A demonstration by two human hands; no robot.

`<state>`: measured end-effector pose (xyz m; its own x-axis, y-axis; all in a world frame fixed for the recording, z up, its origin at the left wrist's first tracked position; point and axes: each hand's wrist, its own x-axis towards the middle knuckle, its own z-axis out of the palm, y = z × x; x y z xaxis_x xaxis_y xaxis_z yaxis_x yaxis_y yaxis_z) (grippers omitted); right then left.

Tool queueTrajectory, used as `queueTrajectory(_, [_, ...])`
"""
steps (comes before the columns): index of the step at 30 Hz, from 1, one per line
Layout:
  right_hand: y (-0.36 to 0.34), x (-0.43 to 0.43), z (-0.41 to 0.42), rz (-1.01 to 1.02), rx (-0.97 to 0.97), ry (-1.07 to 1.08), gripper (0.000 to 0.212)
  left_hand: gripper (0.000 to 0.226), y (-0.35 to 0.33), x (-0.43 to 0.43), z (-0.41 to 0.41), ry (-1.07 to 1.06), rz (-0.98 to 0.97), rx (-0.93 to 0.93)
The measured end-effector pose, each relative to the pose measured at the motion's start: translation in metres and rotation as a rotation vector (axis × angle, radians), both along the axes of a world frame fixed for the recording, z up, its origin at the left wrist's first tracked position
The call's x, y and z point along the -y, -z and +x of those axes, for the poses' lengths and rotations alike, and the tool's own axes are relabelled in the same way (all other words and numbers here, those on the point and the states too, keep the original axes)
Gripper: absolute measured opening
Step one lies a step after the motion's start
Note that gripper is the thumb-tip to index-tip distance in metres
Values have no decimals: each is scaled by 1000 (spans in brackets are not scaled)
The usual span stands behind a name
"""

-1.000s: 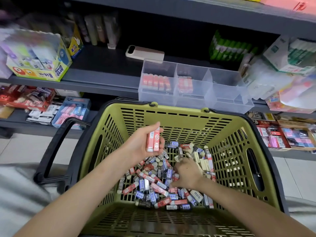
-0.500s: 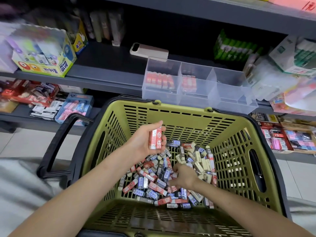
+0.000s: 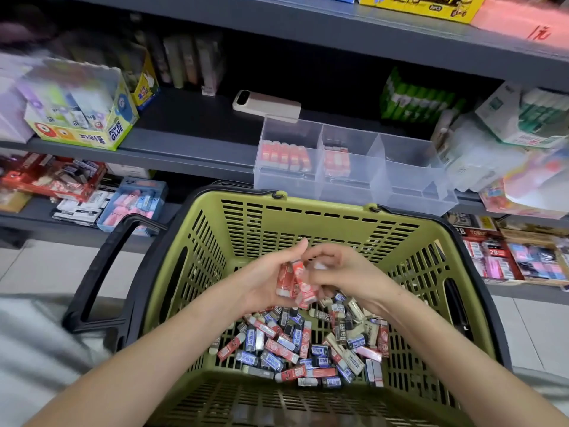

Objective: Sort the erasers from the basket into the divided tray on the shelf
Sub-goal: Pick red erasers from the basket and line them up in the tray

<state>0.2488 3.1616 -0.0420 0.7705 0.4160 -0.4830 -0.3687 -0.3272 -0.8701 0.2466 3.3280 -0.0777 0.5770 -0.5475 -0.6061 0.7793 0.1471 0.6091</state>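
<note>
Hands [image 3: 268, 272] [image 3: 348, 272] meet — three red erasers [image 3: 297, 282] between.

Motion blur smears the right hand's fingertips [image 3: 320, 265], hiding whatever they pinch.

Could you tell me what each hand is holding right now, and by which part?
The left hand holds red erasers upright by their long sides. The right hand meets them at the top; whether it grips one cannot be told.
</note>
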Motion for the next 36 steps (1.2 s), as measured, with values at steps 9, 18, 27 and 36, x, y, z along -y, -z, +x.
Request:
queueTrajectory(9, [22,5,16,195,-32,198,30,14,-9,-10,4,-179,-41,-169])
queueTrajectory(18, [145,-6,2,-933,318,-296,13,10,-9,-23,14,-396,50,-193])
queueTrajectory(27, [65,-13,1,-18,22,146,8,59,11,-10,5,-385,362,-21])
queueTrajectory(36, [86,15,-18,-301,-84,51,20,42,12,-3,0,-365,326,-104])
